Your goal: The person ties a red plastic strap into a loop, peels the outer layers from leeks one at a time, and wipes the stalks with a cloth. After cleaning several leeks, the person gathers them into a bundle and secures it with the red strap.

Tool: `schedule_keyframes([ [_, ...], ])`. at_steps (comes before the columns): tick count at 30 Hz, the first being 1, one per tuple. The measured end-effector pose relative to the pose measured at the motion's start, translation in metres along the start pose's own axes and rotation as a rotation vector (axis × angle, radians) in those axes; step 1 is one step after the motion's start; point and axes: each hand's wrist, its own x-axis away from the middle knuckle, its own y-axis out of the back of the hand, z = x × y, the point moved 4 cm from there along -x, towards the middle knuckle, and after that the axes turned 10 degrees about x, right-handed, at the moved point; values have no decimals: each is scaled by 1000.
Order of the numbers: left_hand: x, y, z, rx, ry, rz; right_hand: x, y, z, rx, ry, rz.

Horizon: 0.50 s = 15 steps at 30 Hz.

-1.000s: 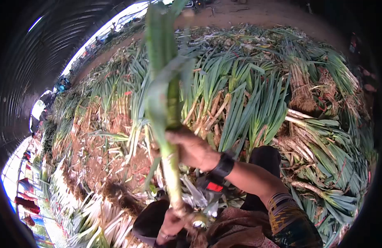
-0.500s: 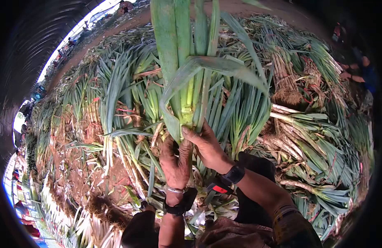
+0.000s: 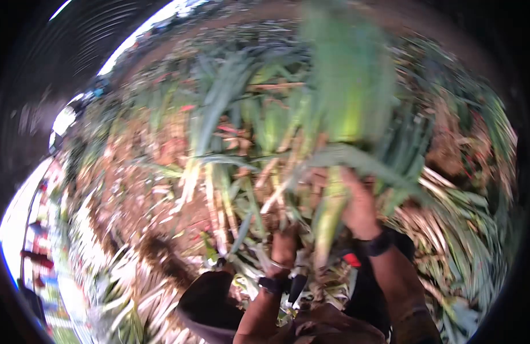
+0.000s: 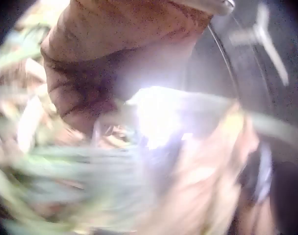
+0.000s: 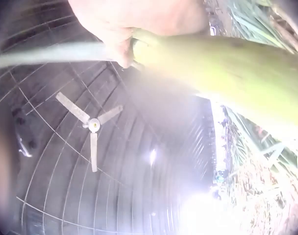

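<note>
My right hand (image 3: 359, 203) grips a thick leek (image 3: 334, 206) by its pale green stalk, just below where the broad leaves fan out. The leek stands upright, leaves up and roots down near my lap, blurred by motion. One long leaf bends over across the front of the stalk. In the right wrist view the fingers wrap close over the stalk (image 5: 227, 73). Lower and to the left, my left hand (image 3: 284, 245) is apart from the stalk, over loose leaves. Its fingers look curled in the left wrist view, but I cannot tell whether they hold anything.
Many leeks lie in bundles across the ground, with a leafy pile (image 3: 448, 212) at the right and pale stalks (image 3: 144, 292) at the lower left. Bare soil (image 3: 133, 200) shows at the left. My knee (image 3: 210, 304) is below the left hand.
At first the leek was held by both hands, one at the root end; then both met high on the stalk. Now the left hand is lower and off it, and the leek has shifted right.
</note>
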Motion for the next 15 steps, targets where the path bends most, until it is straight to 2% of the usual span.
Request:
schedule_keyframes([
  [1, 9, 14, 29, -355, 48, -8, 1, 2, 12, 139, 81, -44],
  [2, 20, 28, 39, -363, 280, 142, 2, -2, 20, 220, 249, -142],
  [3, 28, 42, 23, -434, 199, 34, -1, 3, 19, 318, 218, -86],
  [4, 25, 52, -1, -510, 105, -64, -4, 12, 12, 383, 221, -151],
  [6, 11, 47, -39, -183, -382, -137, -2, 13, 0, 518, 217, -139],
  [8, 15, 12, -113, 143, -570, 41, 6, -2, -10, 548, 188, -86],
  [9, 14, -4, -118, 76, -574, 5, 14, -12, -16, 499, 124, -26],
  [10, 13, -14, -126, 8, -578, -34, 18, -18, -17, 841, 207, -32],
  [12, 7, -5, -124, 47, -320, -199, 16, -25, -20, 780, 140, 174],
  [13, 7, -2, -123, 46, -321, -201, 18, -29, -14, 773, 66, 223],
  [14, 9, 4, -124, 43, -316, -202, 19, -28, -12, 660, 106, 211],
  [15, 12, 5, -125, 9, -293, -154, 19, -30, -10, 539, 68, 199],
])
